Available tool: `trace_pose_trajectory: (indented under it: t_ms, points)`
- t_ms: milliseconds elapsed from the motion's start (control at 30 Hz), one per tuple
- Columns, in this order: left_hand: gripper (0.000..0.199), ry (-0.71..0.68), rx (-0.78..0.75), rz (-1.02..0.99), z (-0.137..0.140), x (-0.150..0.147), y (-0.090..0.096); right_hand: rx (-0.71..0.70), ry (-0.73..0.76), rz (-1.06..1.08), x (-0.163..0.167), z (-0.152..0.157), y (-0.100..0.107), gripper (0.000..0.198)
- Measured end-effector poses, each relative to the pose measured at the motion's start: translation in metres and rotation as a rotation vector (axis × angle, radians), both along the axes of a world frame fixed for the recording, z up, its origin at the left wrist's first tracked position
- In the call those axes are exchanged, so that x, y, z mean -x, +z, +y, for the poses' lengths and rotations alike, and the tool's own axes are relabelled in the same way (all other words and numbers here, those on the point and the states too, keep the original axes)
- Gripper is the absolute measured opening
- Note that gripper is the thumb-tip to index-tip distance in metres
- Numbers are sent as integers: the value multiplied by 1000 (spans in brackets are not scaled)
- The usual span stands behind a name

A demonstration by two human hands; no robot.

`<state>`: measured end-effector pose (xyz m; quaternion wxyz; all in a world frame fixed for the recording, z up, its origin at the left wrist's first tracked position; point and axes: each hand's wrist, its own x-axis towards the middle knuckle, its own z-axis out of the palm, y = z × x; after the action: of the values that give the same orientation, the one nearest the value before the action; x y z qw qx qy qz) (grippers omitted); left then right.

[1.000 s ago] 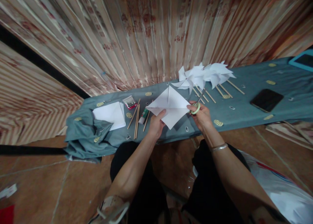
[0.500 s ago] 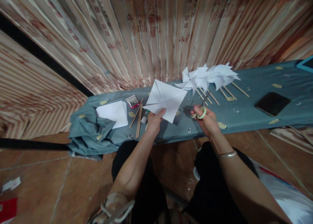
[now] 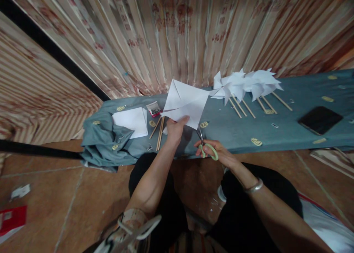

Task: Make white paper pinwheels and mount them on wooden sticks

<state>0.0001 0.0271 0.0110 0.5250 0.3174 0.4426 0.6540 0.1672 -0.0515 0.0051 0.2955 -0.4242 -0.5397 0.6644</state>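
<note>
My left hand [image 3: 174,129] pinches the lower edge of a creased white paper square [image 3: 186,102] and holds it up above the cloth-covered bench [image 3: 235,129]. My right hand [image 3: 218,153] grips green-handled scissors [image 3: 206,146], whose blades point up at the paper's lower right corner. Finished white paper pinwheels [image 3: 246,83] on wooden sticks lie at the back of the bench to the right.
A stack of white paper [image 3: 131,120], a small packet of pins [image 3: 153,109], loose wooden sticks [image 3: 159,131] and a black phone [image 3: 320,119] lie on the bench. A patterned curtain hangs behind. Scraps and a red item [image 3: 12,218] lie on the tiled floor.
My left hand lifted and turned the paper up and to the left. My right hand pulled the scissors back from the bench and brought them under the paper's corner.
</note>
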Motion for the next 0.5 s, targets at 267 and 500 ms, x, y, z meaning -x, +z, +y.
trace_pose_trajectory:
  t_ms: [267,500]
  points:
    - [32,-34,11,64,-4,-5,-4,-10,-20,-36,3,3,4,62]
    - [25,-36,61,61,-6,-8,-2,-10,-68,-6,4,3,-2,55]
